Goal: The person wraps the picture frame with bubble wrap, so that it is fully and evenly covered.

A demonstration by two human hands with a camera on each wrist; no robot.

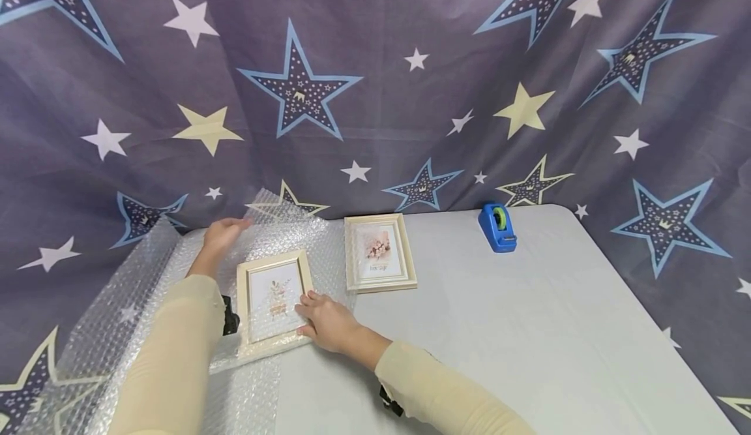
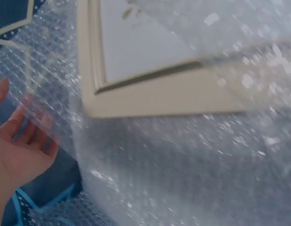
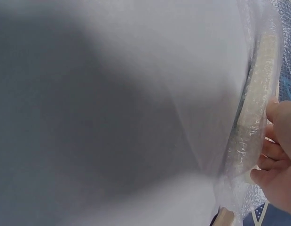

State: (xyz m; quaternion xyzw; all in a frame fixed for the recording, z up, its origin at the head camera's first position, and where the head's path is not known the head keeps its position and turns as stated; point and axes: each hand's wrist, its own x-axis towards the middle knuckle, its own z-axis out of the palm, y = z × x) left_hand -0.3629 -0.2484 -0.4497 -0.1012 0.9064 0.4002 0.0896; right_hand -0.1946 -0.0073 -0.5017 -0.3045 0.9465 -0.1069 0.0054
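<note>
A cream picture frame [image 1: 274, 262] with a small floral print lies on clear bubble wrap [image 1: 325, 246]. Wrap also covers part of the frame, as the left wrist view shows. Over the frame's right side rests my right hand [image 1: 331, 323], fingertips on its face and edge; the right wrist view has them against the wrapped rail [image 3: 252, 101]. Beyond the frame's upper left corner, my left hand [image 1: 224, 236] touches the raised sheet. Its fingers [image 2: 35, 129] are loosely bent with the thumb apart, and the tips show through the wrap.
Another cream frame [image 1: 411, 252] with a pink flower print stands to the right, its left part under the wrap. A blue tape dispenser [image 1: 497, 227] sits at the back of the white table [image 1: 528, 330]. Star-patterned cloth [image 1: 375, 96] hangs behind. Loose wrap trails off the left edge.
</note>
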